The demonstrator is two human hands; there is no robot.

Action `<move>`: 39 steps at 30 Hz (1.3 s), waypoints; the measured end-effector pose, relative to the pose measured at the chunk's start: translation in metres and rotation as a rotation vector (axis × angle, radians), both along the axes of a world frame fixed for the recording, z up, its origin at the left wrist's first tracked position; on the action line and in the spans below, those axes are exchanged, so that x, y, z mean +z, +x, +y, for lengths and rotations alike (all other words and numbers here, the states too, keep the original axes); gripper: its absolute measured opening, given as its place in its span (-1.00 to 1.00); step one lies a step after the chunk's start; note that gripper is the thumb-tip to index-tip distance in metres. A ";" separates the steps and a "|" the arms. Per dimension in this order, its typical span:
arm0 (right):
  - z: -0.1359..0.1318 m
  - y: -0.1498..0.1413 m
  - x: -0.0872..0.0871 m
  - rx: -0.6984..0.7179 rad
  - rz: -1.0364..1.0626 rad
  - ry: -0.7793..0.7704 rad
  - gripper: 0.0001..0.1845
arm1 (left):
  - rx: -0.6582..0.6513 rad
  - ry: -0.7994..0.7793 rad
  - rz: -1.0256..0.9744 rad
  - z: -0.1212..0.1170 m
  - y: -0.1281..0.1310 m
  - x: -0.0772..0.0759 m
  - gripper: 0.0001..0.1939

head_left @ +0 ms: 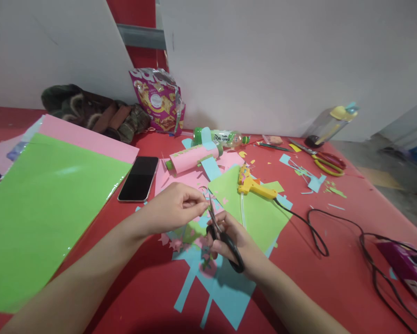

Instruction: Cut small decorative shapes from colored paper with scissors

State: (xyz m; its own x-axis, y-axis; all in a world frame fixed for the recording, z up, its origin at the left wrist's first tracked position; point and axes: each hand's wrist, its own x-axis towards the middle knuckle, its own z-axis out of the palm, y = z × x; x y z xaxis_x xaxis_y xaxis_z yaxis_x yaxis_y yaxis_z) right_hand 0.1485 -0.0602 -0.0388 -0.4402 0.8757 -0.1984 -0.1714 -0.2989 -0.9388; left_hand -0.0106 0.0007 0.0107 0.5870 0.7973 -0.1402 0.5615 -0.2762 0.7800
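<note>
My right hand [234, 239] is closed around the black-handled scissors [213, 217], with the fingers through the loops and the blades pointing up and away from me. My left hand [180, 206] pinches a tiny green paper piece [208, 208] between thumb and forefinger, right beside the blades. Beneath both hands lie blue paper [225, 292] with strips cut into it, pink paper stars [175, 243] and small scraps. Just beyond is a pink paper roll [194, 158] with green ends. A yellow glue gun [257, 186] rests on a green sheet [267, 227] to the right.
Left are a phone [138, 178] and wrapped green and pink sheets [55, 185]. Behind stand a snack bag [159, 99], a lying green bottle [229, 138] and a camouflage item [100, 113]. Rightward are more scissors [328, 164], a clear bottle [330, 125], a black cord [347, 214] and a purple power strip [405, 266].
</note>
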 end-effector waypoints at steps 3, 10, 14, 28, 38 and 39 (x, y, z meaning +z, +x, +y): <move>0.000 0.000 0.001 -0.002 0.002 0.001 -0.54 | 0.000 0.007 -0.001 0.000 0.000 0.000 -0.70; 0.000 0.000 0.001 0.000 -0.001 0.000 -0.55 | -0.009 -0.009 -0.005 0.000 -0.001 0.001 -0.70; 0.000 0.000 -0.001 0.003 0.011 0.002 -0.56 | -0.012 -0.019 0.007 0.000 -0.001 0.001 -0.71; -0.001 0.001 -0.001 -0.001 0.001 -0.007 -0.53 | -0.022 -0.059 0.028 0.000 -0.001 0.001 -0.72; 0.000 -0.001 -0.001 -0.015 0.002 -0.015 -0.53 | 0.003 -0.055 0.032 0.000 0.000 0.000 -0.71; 0.000 -0.001 -0.001 -0.014 0.003 -0.017 -0.53 | 0.004 -0.055 0.029 0.000 0.000 0.000 -0.71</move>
